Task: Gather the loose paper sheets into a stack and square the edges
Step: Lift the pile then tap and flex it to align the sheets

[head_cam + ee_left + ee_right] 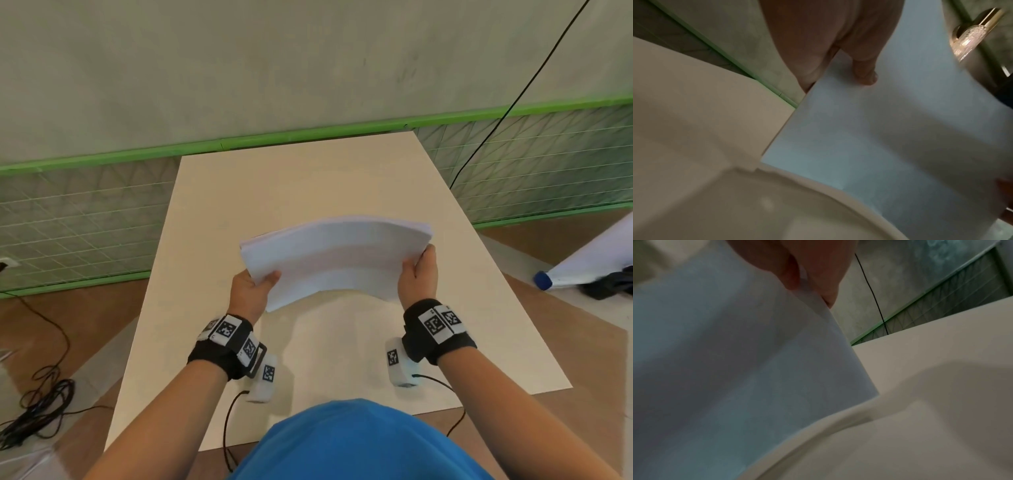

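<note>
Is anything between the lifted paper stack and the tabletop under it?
No. In the head view only bare table and the shadow lie beneath the arched paper stack, held at its ends by the left hand and right hand.

Both forearms reach forward from the body, roughly parallel and well apart, each wrist wrapped in a black band with black-and-white square markers. The left hand (251,291) is raised, its thumb (270,278) lying across the top of what it grips while the fingers curl out of sight beneath. The right hand (418,274) is at about the same height, thumb on top, fingers wrapped round the far edge.
</note>
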